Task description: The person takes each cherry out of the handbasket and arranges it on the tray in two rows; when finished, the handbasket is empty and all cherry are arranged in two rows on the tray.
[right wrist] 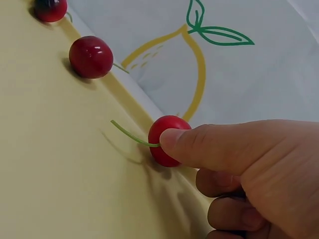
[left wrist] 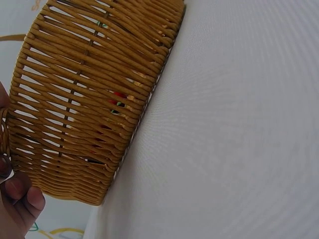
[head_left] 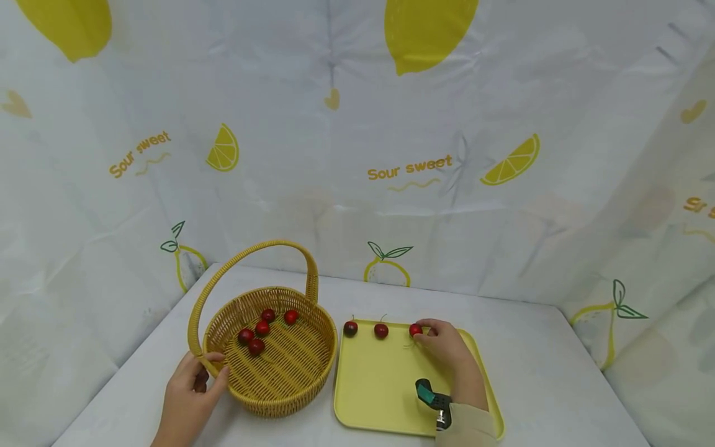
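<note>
A yellow wicker basket (head_left: 268,406) with a tall arched handle stands on the left, several red cherries (head_left: 262,328) lying inside it. My left hand (head_left: 192,391) grips its rim at the foot of the handle. In the left wrist view, the fingers (left wrist: 34,198) show at the edge of the basket wall (left wrist: 75,109). My right hand (head_left: 447,344) pinches a red cherry (right wrist: 167,127) between thumb and fingers at the far edge of a yellow tray (head_left: 385,391). Its green stem points away from the thumb. Two more cherries, a dark-red one (head_left: 381,331) and a darker one (head_left: 350,328), sit along that edge.
A white cloth covers the table (head_left: 536,372). Behind it hangs a white curtain (head_left: 290,186) printed with lemons and lettering. The basket stands close to the tray's left side. A black and green strap device (head_left: 432,397) is on the right wrist, above the tray.
</note>
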`<state>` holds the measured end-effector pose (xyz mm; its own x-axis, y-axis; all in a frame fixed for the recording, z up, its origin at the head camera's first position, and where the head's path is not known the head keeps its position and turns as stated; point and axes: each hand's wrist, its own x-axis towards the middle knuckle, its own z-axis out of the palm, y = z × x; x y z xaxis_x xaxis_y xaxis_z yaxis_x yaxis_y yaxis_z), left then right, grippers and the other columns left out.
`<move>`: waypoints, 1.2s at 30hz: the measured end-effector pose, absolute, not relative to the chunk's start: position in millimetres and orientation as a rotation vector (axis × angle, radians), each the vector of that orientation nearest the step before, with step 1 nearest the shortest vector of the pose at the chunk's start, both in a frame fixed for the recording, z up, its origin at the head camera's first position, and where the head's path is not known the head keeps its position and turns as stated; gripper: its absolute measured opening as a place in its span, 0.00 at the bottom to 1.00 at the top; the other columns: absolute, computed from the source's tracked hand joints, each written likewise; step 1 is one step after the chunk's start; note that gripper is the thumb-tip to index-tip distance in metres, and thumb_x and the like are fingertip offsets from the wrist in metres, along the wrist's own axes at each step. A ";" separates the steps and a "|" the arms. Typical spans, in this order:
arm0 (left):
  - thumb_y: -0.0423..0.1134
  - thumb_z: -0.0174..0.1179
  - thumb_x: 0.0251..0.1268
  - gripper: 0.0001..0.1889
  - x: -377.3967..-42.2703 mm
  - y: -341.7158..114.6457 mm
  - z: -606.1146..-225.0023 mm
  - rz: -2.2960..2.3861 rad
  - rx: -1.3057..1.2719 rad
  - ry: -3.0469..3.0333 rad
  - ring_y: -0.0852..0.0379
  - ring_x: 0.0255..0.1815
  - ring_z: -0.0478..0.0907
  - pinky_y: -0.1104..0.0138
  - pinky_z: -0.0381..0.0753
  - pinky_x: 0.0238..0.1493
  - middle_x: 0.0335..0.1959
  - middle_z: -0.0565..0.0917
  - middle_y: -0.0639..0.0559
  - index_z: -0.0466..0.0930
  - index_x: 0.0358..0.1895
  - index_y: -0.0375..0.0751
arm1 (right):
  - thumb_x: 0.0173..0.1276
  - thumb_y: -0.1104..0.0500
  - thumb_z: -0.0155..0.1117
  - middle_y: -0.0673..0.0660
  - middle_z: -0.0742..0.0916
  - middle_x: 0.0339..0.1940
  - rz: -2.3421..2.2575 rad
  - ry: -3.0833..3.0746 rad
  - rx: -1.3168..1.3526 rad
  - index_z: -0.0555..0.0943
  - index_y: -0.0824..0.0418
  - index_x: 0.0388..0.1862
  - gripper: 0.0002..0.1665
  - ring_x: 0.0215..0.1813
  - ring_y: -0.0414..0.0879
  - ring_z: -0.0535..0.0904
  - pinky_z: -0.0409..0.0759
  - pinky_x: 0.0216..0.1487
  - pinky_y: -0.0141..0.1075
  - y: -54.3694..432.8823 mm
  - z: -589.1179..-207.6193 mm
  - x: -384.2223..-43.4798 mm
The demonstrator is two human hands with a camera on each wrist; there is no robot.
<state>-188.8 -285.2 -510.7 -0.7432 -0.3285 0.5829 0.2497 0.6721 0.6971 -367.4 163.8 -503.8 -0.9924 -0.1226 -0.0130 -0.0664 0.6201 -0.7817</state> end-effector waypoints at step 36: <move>0.24 0.72 0.57 0.13 -188.9 -286.1 -511.0 -1.055 0.068 -2.187 0.55 0.27 0.68 0.73 0.66 0.25 0.39 0.72 0.55 0.83 0.42 0.39 | 0.72 0.56 0.70 0.51 0.68 0.24 -1.573 2.749 -0.282 0.78 0.62 0.69 0.29 0.25 0.44 0.59 0.63 0.28 0.36 146.2 -452.5 -355.9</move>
